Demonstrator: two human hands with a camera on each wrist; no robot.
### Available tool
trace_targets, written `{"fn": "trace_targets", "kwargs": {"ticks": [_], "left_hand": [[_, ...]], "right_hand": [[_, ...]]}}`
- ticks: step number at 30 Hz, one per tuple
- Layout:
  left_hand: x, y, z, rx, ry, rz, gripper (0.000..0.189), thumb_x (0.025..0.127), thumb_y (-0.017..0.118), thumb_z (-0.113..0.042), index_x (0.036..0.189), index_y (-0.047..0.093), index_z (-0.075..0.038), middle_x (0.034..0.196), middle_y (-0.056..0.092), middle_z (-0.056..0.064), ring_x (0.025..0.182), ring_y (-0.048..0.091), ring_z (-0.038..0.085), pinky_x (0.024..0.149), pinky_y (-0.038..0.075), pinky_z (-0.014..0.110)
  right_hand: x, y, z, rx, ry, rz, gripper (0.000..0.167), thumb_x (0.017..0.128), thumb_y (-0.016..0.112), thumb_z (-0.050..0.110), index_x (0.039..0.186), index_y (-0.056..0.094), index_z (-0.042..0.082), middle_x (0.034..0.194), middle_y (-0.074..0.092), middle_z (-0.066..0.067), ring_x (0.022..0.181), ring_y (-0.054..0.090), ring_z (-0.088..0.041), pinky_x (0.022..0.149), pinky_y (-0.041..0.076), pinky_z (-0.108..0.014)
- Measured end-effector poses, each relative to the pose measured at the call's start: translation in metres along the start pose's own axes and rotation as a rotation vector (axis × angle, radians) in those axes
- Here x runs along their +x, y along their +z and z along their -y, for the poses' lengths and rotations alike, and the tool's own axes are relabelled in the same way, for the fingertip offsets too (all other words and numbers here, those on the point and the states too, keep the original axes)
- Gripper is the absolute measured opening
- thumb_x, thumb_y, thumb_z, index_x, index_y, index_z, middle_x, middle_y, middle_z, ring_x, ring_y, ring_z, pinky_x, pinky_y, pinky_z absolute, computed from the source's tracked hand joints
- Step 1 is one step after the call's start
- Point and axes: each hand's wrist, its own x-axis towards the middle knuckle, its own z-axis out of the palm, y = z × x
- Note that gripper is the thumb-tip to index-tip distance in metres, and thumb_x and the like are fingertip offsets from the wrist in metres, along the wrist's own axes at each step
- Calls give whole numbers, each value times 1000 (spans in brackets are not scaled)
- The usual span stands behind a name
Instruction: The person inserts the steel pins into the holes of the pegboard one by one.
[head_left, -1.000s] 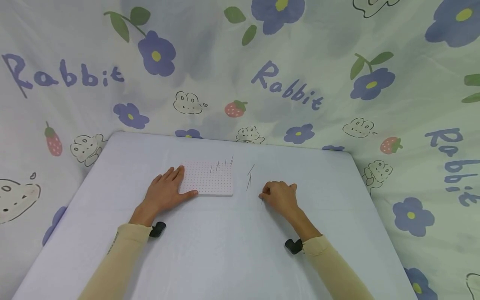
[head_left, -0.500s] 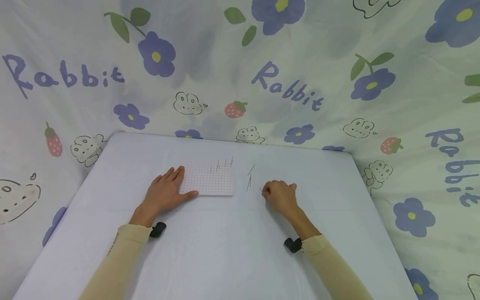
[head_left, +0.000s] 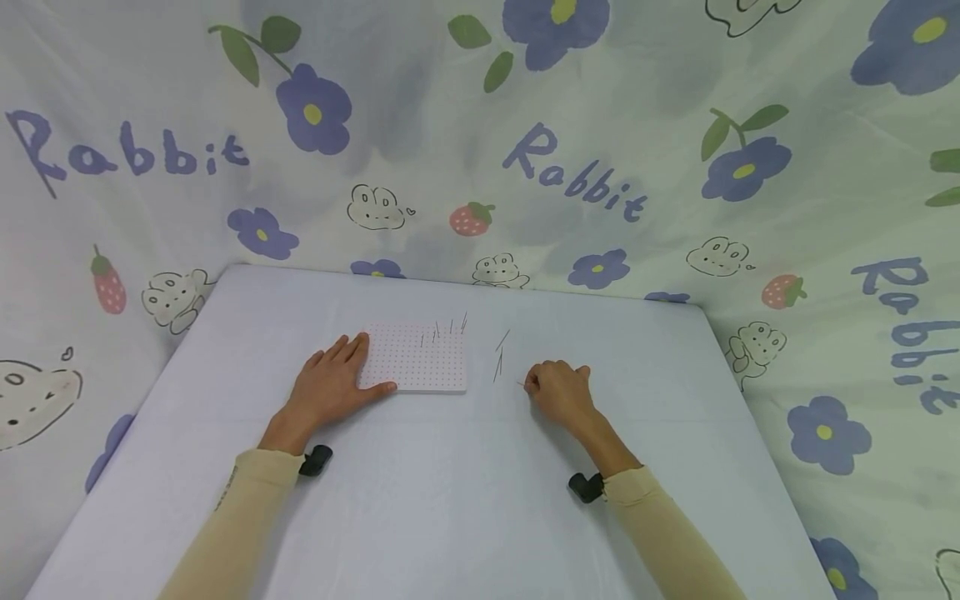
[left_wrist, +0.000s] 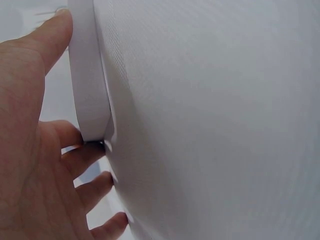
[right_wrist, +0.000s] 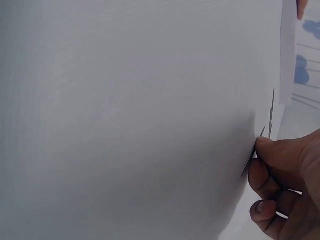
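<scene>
A white board [head_left: 412, 367] dotted with a grid of small marks lies left of centre on the table. My left hand [head_left: 326, 385] rests against its left side, fingers spread and thumb along the near edge. Several thin dark needles [head_left: 433, 336] stand up from the board's far right part. My right hand [head_left: 558, 392] pinches one needle [right_wrist: 246, 170] between thumb and index finger, low over the table to the right of the board. Between board and right hand lie a few loose needles [head_left: 498, 364].
The table [head_left: 450, 500] is covered in a white cloth. Behind it and at the sides hangs a curtain [head_left: 420, 108] printed with flowers and rabbits. A small black camera [head_left: 587, 487] sits on the right wrist, another [head_left: 316, 460] on the left.
The needle in my right hand has turned from pointing down towards the table to pointing left. The right hand has barely shifted; the left hand and board stay put.
</scene>
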Motion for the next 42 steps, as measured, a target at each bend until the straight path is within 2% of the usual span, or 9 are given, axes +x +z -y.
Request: {"fn": "trace_targets", "kwargs": {"ticks": [9,17,25,34,42], "left_hand": [[-2,2,-1,5,-7,-5,110,89,54,-75,159,19,3,163,26,22,151,19,44,118,17,66],[-3,0,-3,4,-9,5,109,90,53,-74,159,18,3,163,24,23,151,18,44,118,16,66],[-4,1,-3,9,-3,-2,109,90,54,-73,159,19,3,163,25,23,151,19,44,118,17,66],[-4,2,-3,14,-8,0,109,90,53,-74,159,18,3,163,25,23,151,18,44,118,17,66],[-5,1,-4,8,-10,1,109,90,53,-74,159,18,3,163,25,23,151,19,44,118,16,66]], "right_hand": [[1,1,-1,-5,0,7,13,91,67,16,85,78,17,76,68,7,73,55,-13,74,35,-43],[2,2,-2,-6,-13,-8,12,87,68,16,79,77,17,69,66,8,70,54,-12,74,36,-45],[7,-3,0,35,-12,-4,16,86,66,18,71,69,19,61,59,10,62,52,-12,75,33,-43],[16,-17,10,96,-71,-99,11,87,66,20,76,68,18,63,59,10,61,52,-12,74,33,-44],[27,-28,21,224,-97,-165,9,85,64,23,82,69,15,67,62,9,60,54,-14,78,37,-45]]}}
